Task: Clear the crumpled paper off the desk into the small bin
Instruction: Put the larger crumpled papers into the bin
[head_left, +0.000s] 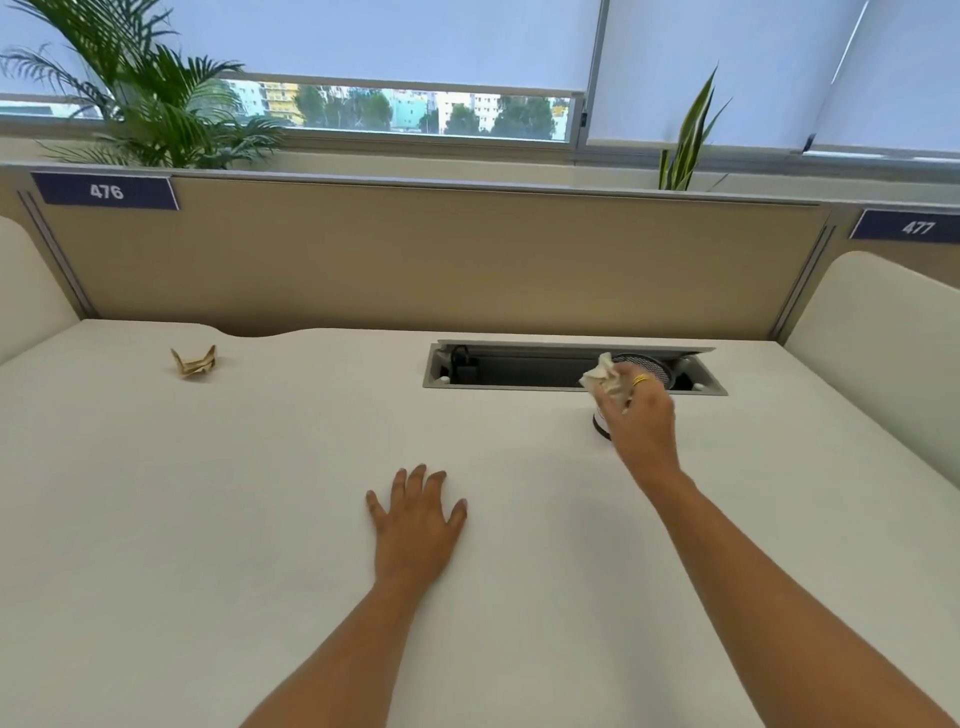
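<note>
A pale desk (260, 519) fills most of the view, backed by a tan partition (415, 260) carrying number plates 476 (106, 192) and 477 (917, 227). Set into the desk's far side is an open grey cable tray (519, 371). In front of its right end stands the small bin (655, 368), a black mesh cup largely hidden by the right hand (641, 415). That hand is closed around a wad of white crumpled paper (605, 376), holding it at the bin's near-left rim. The left hand (415, 519) lies flat on the desk, fingers spread and holding nothing. A second, tan crumpled paper (195, 362) sits well apart at the desk's far left.
</note>
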